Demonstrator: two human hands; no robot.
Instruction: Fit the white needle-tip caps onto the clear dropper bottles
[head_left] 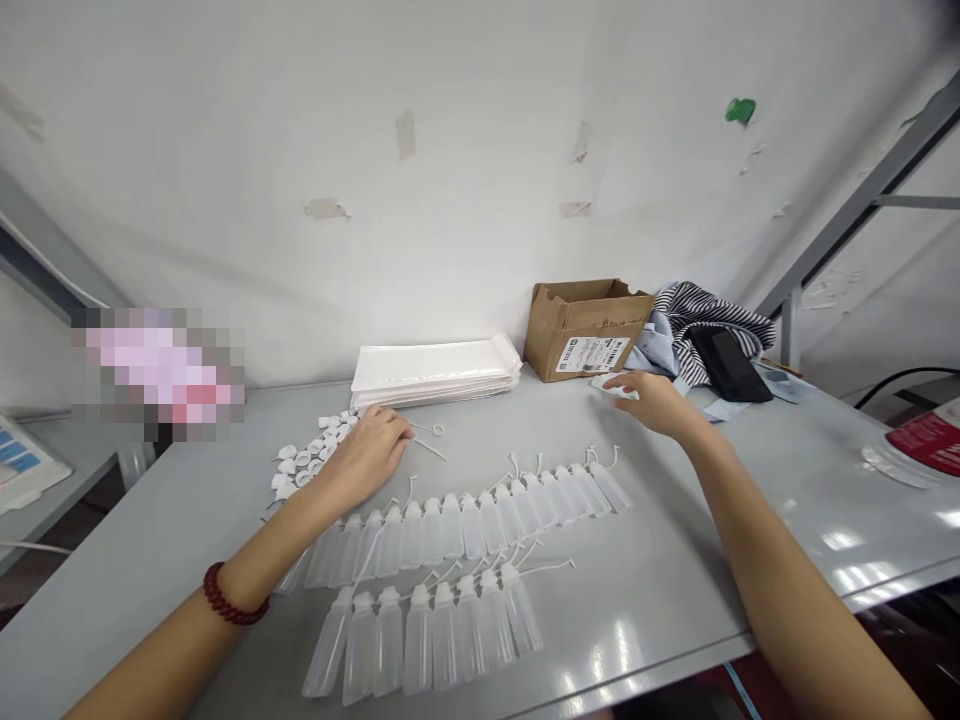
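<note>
My left hand point(376, 447) rests low over the table beside a heap of small white plastic caps point(304, 457). Its fingers are bent and close together; whatever they hold is hidden. Just right of them lie a thin white strap and a small white ring point(438, 430). My right hand point(654, 402) reaches in front of the cardboard box, with thumb and forefinger around a small whitish slip point(606, 383). Between my arms, translucent plastic squeeze bottles lie in two rows, a back row point(451, 530) and a front row point(420, 640). Thin white straps stick out near their necks.
White padded envelopes point(431, 370) are stacked against the wall. Right of them stand an open cardboard box point(589, 325), striped cloth point(709, 310) and a black flat case point(727, 362). Pale blue slips point(724, 410) lie nearby. A pixelated pink object point(161, 365) is at left.
</note>
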